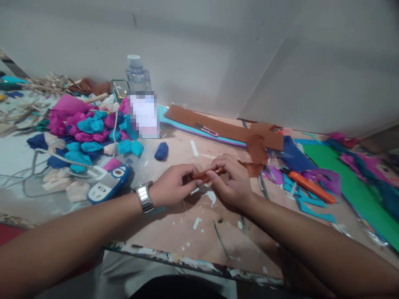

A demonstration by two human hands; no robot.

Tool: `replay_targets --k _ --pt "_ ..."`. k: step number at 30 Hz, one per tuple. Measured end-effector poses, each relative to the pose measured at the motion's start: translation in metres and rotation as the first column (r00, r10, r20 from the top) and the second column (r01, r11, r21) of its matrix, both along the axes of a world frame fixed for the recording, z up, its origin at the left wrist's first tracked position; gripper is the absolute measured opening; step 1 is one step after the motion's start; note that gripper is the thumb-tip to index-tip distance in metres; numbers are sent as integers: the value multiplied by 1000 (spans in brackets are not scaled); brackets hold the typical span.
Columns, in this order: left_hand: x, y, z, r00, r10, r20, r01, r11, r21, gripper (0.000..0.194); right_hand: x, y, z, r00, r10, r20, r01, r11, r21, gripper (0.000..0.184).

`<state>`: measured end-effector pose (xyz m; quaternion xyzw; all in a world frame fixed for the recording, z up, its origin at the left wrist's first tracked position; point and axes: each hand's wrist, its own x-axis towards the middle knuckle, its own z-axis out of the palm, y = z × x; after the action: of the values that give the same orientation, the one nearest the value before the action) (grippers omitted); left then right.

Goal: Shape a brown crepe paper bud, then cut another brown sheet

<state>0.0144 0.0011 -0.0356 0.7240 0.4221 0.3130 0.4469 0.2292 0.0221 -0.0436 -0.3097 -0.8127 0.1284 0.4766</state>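
Both hands meet over the middle of the worktable (pixel 187 232). My left hand (pixel 173 185), with a metal watch on its wrist, pinches one end of a narrow brown paper strip (pixel 204 175). My right hand (pixel 232 182) is curled round the same strip from the right, thumb and fingers pressed on it. The strip runs on to the right into a crumpled brown sheet (pixel 258 151). A longer brown sheet (pixel 215 124) lies flat behind, with a small pair of snips (pixel 206 129) on it.
A heap of pink, blue and teal paper balls (pixel 90 128) sits at the left, with a water bottle (pixel 139 79) behind. A blue power strip (pixel 107 187) lies near my left wrist. An orange utility knife (pixel 311 187) and green sheet (pixel 358 187) lie right.
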Motion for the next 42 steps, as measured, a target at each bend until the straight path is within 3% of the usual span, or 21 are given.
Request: replay_targets --k 11,22,26,29,35,42 --pt "1 3 -1 951 -85 297 165 952 -257 37 2 1 -3 993 107 57 -107 994 -10 10" --pt "0 1 -1 980 -143 138 160 980 -118 18 2 1 -1 983 114 144 -118 993 15 8" --pt "-3 1 -1 991 -128 42 127 992 16 16 2 1 -1 980 98 174 -103 995 20 10" --pt "-5 1 2 993 -74 87 66 994 93 17 3 1 -1 977 94 193 -101 994 29 10" --pt "-4 0 4 981 37 191 -61 991 121 18 4 3 -2 972 70 225 -89 993 74 9" --pt "-2 0 2 971 70 228 -79 996 30 14 4 4 -1 979 46 200 -71 990 121 14"
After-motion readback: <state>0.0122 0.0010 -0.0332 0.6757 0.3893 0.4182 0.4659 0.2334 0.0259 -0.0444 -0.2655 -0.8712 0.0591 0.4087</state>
